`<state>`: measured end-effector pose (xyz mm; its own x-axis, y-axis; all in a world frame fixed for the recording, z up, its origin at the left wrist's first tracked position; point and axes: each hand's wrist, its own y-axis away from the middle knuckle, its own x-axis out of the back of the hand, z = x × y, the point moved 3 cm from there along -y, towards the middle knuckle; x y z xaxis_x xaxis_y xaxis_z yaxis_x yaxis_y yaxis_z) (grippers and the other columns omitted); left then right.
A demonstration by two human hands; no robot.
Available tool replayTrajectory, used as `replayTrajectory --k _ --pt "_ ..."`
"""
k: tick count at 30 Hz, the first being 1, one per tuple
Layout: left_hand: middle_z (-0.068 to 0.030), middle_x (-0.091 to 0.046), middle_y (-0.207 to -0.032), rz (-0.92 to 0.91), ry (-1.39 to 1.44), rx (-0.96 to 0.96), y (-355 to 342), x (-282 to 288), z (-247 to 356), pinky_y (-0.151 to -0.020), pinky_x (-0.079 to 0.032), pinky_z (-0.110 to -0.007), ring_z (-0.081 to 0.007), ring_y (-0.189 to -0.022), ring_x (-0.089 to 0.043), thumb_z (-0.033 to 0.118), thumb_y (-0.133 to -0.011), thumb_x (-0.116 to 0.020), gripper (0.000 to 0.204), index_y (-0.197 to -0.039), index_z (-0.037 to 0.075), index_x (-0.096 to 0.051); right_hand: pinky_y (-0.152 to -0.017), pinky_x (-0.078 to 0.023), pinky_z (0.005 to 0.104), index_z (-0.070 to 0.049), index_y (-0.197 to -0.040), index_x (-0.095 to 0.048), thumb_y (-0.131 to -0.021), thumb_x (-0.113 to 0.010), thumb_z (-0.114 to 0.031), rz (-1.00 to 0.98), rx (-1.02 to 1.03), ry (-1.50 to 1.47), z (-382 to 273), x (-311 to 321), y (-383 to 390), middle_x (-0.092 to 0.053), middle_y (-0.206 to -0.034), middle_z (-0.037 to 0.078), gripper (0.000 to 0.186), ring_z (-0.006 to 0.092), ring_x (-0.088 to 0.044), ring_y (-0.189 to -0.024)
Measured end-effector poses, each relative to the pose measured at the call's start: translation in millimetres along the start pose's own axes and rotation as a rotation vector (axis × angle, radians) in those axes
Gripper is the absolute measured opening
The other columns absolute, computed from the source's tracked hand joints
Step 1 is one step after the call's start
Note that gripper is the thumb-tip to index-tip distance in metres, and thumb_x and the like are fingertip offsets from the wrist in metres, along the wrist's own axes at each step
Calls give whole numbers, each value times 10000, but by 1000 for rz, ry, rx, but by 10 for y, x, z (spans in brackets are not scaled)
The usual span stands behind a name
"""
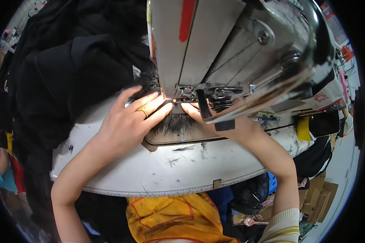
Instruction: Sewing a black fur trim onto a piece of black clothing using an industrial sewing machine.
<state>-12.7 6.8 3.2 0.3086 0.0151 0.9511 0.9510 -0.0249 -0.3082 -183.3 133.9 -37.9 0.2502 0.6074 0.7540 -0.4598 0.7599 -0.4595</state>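
Both hands are at the needle area of a sewing machine [170, 44], its light shining on the work. My left hand [127, 117], with a gold ring, lies with fingers stretched out on dark fabric [180, 108] edged with black-grey fur [174, 124]. Its fingertips rest just left of the presser foot. From the other side, my right hand [215, 124] comes in under the machine head. One finger or thumb stretches flat onto the same fabric; the machine hides its other fingers.
A large pile of black cloth [77, 60] lies left and behind. Loose fur tufts [172, 162] are scattered over the white table [129, 174], which has a measuring tape along its front edge. A yellow-and-black object [306, 127] is at the right, with cardboard [322, 198] below.
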Motion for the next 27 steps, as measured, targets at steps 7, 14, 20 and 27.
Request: replayTrajectory --k 7,14,20,27 --pt "-30 -612 -1167 17 46 5 5 -26 -35 -1051 -299 -451 -172 -1134 -545 155 -755 -549 417 -1168 115 -591 -813 -489 246 -208 -1235 -568 -866 -545 -163 -705 -215 -308 110 57 34 -623 -1140 1 372 127 -615 -990" --pt "-30 -581 -1218 -43 92 -2 12 4 -36 -1092 -228 -494 -176 -1168 -518 131 -756 -566 427 -1183 125 -571 -844 -491 281 -155 -1192 -600 -829 -596 -116 -414 -283 -537 98 -149 181 -645 -1114 19 365 143 -630 -978" --pt "-3 -596 -1191 -26 65 -60 -17 -48 -145 -1090 -217 -546 -165 -1152 -532 103 -754 -587 340 -1090 137 -623 -620 -444 305 -181 -540 -466 -540 -602 -207 -88 -114 -337 119 -184 141 -465 -598 -42 139 155 -511 -607" --pt "-20 -625 -1090 -2 214 -72 -86 -20 -221 -1117 -200 -495 -178 -1084 -561 28 -688 -654 395 -1068 134 -619 -642 -480 324 -137 -804 -613 -708 -650 -167 -388 -290 -353 469 -69 13 -598 -734 33 107 211 -617 -716"
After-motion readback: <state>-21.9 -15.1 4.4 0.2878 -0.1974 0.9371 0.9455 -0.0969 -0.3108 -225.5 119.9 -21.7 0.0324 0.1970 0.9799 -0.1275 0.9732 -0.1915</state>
